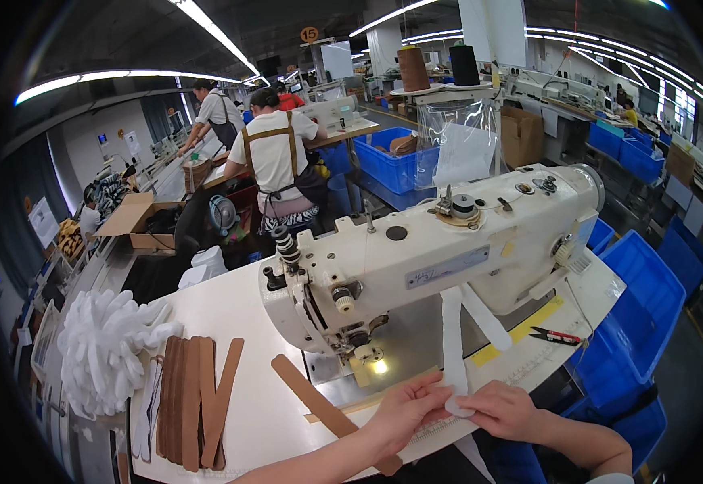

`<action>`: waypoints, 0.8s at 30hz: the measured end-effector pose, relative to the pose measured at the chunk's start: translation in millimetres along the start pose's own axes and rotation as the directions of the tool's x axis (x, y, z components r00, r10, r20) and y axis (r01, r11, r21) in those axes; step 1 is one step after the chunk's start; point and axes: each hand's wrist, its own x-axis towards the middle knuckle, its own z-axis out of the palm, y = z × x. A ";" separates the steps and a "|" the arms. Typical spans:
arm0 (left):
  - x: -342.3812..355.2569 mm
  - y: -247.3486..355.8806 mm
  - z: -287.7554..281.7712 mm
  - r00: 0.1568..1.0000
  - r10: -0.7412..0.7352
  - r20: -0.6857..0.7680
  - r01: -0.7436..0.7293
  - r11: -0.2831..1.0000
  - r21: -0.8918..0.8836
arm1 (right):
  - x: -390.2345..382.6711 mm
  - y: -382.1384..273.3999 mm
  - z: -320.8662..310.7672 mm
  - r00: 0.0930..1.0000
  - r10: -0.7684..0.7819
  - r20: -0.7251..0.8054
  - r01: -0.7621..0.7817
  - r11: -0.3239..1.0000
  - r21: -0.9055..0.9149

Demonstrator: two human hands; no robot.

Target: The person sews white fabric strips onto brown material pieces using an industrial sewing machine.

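Observation:
A white fabric strip (pixel 453 347) runs from under the sewing machine's arm toward me, and both hands are at its near end. My left hand (pixel 413 407) is closed, thumb and fingers pinching the strip's edge. On the other side my right hand (pixel 498 410) pinches the rounded tip. Beside it a second white strip (pixel 487 319) lies loose. The cream sewing machine (pixel 440 242) stands just beyond, its lamp lit near the needle. One brown strip (pixel 315 395) slants across the table and passes beneath my left forearm.
Several brown strips (pixel 192 395) lie stacked at the left, near a heap of white strips (pixel 105 347). Red-handled thread snips (pixel 557 335) rest at the table's right. Blue bins (pixel 642 298) stand beyond that edge. Thread cones (pixel 464 64) stand behind the machine; a co-worker (pixel 275 153) works farther back.

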 end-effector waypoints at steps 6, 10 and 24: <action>-7.1 1.1 -5.4 1.000 0.022 -0.003 -0.022 1.000 -0.012 | -12.1 4.5 1.2 0.837 0.524 0.156 -0.527 0.698 0.484; -6.7 3.3 -4.5 1.000 0.009 -0.028 -0.009 1.000 -0.012 | 15.5 14.1 -11.5 0.642 0.593 0.486 -0.718 0.242 0.653; -6.2 7.2 6.6 0.962 0.261 -0.076 -0.185 0.834 0.520 | 11.0 12.8 0.7 0.629 0.617 0.473 -0.705 0.197 0.681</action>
